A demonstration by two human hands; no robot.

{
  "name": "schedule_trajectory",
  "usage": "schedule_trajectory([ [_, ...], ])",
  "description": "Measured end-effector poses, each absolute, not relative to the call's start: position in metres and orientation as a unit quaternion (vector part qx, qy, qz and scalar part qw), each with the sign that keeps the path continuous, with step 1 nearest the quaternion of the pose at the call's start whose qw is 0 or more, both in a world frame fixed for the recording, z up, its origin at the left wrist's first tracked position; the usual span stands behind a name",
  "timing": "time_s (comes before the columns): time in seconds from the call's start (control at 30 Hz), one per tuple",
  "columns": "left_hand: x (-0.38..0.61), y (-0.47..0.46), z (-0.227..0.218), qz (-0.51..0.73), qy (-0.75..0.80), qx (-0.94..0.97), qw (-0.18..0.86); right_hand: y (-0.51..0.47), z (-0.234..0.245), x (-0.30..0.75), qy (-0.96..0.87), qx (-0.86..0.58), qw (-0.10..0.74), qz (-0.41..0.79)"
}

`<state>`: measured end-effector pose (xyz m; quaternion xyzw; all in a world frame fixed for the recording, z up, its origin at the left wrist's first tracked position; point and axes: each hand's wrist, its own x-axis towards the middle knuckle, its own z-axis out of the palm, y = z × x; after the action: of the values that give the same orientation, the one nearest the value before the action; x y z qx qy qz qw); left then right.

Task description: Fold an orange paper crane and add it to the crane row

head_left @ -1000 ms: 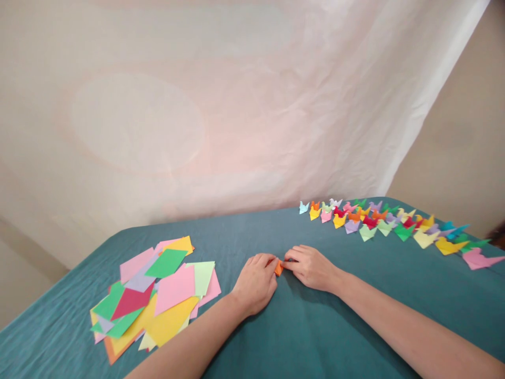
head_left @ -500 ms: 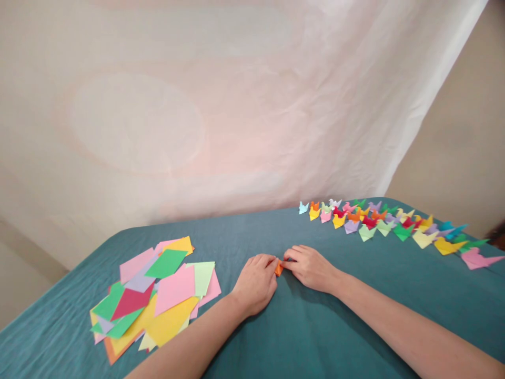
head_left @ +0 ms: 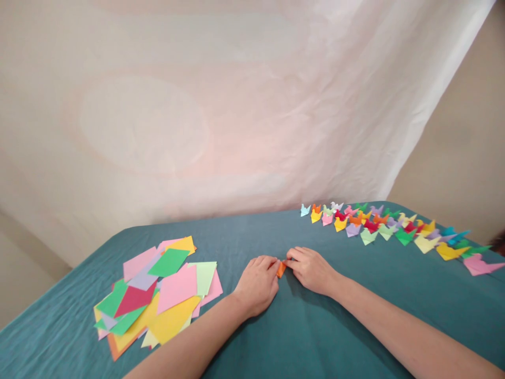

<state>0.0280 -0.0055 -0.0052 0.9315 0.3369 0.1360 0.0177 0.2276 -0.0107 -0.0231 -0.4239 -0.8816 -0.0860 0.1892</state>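
Note:
A small folded orange paper lies on the teal tablecloth between my two hands. My left hand rests knuckles up on the cloth, its fingertips pinched on the paper's left side. My right hand pinches the paper's right side with curled fingers. Most of the paper is hidden by the fingers.
A loose heap of coloured paper squares lies at the left. Several rows of folded paper birds run along the far right of the table. A pale creased sheet hangs behind the table.
Both hands stay pinched on the orange paper with hardly any movement. The view has shifted slightly.

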Motion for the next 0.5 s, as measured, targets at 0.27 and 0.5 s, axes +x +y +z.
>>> schedule_trajectory([
  [0.27, 0.028, -0.007, -0.003, 0.118, 0.335, 0.935, -0.002, -0.011, -0.025, 0.228, -0.88, -0.425, 0.195, -0.082],
  [0.5, 0.026, -0.011, -0.004, 0.11, 0.324, 0.939, -0.014, -0.02, 0.003, 0.235, -0.874, -0.411, 0.249, -0.081],
])
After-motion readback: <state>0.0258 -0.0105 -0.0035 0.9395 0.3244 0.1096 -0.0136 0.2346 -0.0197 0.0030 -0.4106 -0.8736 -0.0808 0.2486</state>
